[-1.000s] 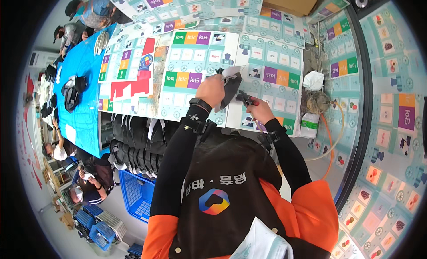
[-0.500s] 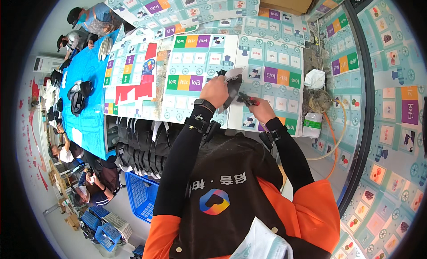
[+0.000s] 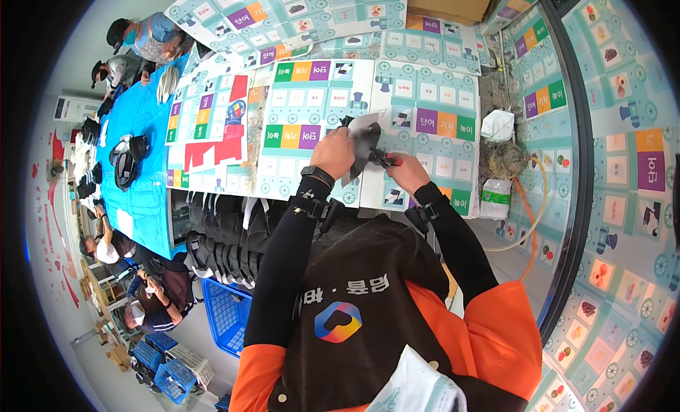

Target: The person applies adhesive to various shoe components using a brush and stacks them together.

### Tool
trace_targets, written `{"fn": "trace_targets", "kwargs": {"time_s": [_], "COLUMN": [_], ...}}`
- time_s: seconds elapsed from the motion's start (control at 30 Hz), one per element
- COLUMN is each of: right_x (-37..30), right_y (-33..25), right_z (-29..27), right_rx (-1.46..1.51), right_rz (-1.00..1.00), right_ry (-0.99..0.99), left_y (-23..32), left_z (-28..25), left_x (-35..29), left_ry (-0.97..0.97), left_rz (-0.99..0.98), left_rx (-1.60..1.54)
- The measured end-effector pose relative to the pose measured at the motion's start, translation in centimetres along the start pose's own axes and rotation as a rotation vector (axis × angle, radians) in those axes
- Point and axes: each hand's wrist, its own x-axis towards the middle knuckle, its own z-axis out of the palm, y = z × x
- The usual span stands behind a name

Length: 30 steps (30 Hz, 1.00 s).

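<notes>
My left hand is closed around the edge of a dark grey, floppy piece with a pale white part at its top; it looks like a shoe upper, though its full shape is hidden. In my right hand is a small black-and-red hand tool, like snips, its dark end touching or just beside the right edge of the piece. Whether the tool's jaws are apart cannot be made out. Both hands are above the table, which is covered with printed teal sheets.
Black shoe-like items line the rack below the table's left part. A blue crate stands beside it. On the right are a white-and-green pack and an orange hose. Other people work around the blue-covered table.
Both hands, the dark piece and the tool have shifted slightly left. The tool has come closer to the piece's right edge.
</notes>
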Motion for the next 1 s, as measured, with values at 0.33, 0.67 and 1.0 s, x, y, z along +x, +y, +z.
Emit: {"fn": "trace_targets", "kwargs": {"time_s": [0.33,0.67,1.0], "right_x": [0.5,-0.4,-0.8], "right_y": [0.8,0.5,1.5], "right_z": [0.1,-1.0,-0.4], "right_rx": [-0.01,0.076,0.067], "right_rz": [-0.048,0.133,0.178], "right_ry": [-0.01,-0.193,-0.283], "left_y": [-0.2,-0.5,0.2], "left_z": [-0.2,0.3,0.4], "left_x": [-1.0,-1.3,-0.1], "left_ry": [0.032,0.063,0.035], "left_rz": [-0.005,0.007,0.002], "left_rx": [-0.017,-0.034,-0.023]}}
